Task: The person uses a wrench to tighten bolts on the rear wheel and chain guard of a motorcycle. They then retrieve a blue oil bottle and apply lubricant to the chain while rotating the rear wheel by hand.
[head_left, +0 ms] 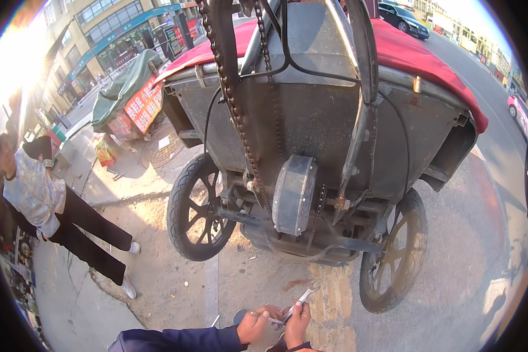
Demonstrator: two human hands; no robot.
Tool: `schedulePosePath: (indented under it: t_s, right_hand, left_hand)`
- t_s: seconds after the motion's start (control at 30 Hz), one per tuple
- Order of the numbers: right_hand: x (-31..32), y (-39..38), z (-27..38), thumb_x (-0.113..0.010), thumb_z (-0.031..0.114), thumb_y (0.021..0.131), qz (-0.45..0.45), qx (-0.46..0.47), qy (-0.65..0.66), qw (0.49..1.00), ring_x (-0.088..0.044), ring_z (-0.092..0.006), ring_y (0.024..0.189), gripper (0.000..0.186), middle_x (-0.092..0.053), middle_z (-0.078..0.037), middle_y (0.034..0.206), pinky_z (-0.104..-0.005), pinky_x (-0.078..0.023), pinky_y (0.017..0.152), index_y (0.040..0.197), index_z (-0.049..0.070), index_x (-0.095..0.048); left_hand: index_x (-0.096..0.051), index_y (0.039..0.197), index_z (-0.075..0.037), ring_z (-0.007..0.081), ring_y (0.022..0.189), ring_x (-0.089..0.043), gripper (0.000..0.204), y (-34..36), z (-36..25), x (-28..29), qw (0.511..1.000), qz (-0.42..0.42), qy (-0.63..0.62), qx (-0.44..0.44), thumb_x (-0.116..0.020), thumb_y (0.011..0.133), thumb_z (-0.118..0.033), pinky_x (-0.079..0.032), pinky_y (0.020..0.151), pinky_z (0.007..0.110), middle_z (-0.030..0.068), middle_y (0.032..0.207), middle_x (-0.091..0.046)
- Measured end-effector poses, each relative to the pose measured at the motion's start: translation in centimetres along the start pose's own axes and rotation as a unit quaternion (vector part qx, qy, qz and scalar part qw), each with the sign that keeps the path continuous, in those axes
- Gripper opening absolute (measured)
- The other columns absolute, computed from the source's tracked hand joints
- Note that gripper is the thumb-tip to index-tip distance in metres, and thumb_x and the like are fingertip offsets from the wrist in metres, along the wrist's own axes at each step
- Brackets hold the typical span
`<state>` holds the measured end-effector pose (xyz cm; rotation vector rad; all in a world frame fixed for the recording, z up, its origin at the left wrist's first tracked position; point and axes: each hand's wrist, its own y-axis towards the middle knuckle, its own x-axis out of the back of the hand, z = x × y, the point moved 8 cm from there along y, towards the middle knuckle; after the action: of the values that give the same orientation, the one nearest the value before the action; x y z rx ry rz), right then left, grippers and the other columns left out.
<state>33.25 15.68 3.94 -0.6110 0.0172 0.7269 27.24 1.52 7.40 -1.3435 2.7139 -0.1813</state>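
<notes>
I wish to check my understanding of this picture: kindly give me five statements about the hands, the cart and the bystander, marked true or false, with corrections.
1. The right hand holds a wrench. True.
2. The left sleeve is white. False: the left sleeve is dark blue.
3. The cart has a red cover. True.
4. The wheels are solid discs. False: the wheels have spokes.
5. A bystander stands at the left. True.
</notes>
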Motion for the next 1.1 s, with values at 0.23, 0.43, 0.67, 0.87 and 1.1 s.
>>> schedulePosePath:
  t_s: [0.23,0.43,0.67,0.87,1.1]
  right_hand:
    - [2.3,-5.5,-0.1,-0.059,0.022,0.104,-0.08,-0.171,0.263,0.946,-0.053,-0.0147,0.064,0.018,-0.054,-0.001,0.079,-0.0292,-0.046,0.057,0.113,0.006,-0.061]
    - [1.1,-14.2,-0.6,-0.054,0.017,0.103,-0.022,-0.381,0.334,0.862,-0.055,-0.0149,0.067,0.018,-0.055,0.0,0.078,-0.0337,-0.043,0.06,0.11,0.002,-0.062]
    - [-0.6,-9.8,22.0,-0.056,0.026,0.105,-0.151,0.124,-0.228,0.954,-0.065,-0.0309,0.066,0.027,-0.067,-0.015,0.074,-0.0443,-0.049,0.059,0.106,0.001,-0.066]
    - [-5.9,-2.2,24.2,-0.055,0.03,0.103,-0.175,0.182,-0.419,0.872,-0.068,-0.0432,0.075,0.028,-0.069,-0.024,0.082,-0.0549,-0.051,0.064,0.092,0.004,-0.061]
    - [-2.5,3.6,21.0,-0.054,0.03,0.104,-0.233,0.22,-0.399,0.859,-0.067,-0.0409,0.072,0.025,-0.068,-0.018,0.079,-0.0528,-0.051,0.063,0.097,0.007,-0.058]
  left_hand:
    - [-0.05,0.081,-0.009,0.0116,0.066,-0.051,0.041,0.0,-13.0,4.3,0.944,-0.046,-0.185,0.271,-0.046,0.11,-0.037,-0.046,0.069,0.031,-0.0003,0.072,-0.05]
    - [-0.061,0.082,-0.005,0.003,0.062,-0.035,0.043,12.4,-38.3,19.2,0.943,-0.241,0.216,-0.075,-0.05,0.11,-0.036,-0.027,0.056,0.024,-0.0062,0.069,-0.047]
    - [-0.073,0.109,-0.009,0.0427,0.089,-0.069,0.036,32.9,-59.2,20.8,0.674,-0.225,0.62,-0.333,-0.051,0.103,-0.037,-0.053,0.075,0.048,0.0207,0.093,-0.073]
    - [-0.064,0.129,-0.006,0.0226,0.118,-0.06,0.041,44.4,-53.2,28.9,0.578,0.018,0.69,-0.435,-0.07,0.097,-0.032,-0.05,0.1,0.039,0.0115,0.127,-0.065]
    - [-0.062,0.099,0.006,0.0376,0.08,-0.063,0.028,45.4,-45.7,19.7,0.739,-0.028,0.639,-0.211,-0.052,0.099,-0.02,-0.045,0.073,0.048,0.0243,0.089,-0.066]
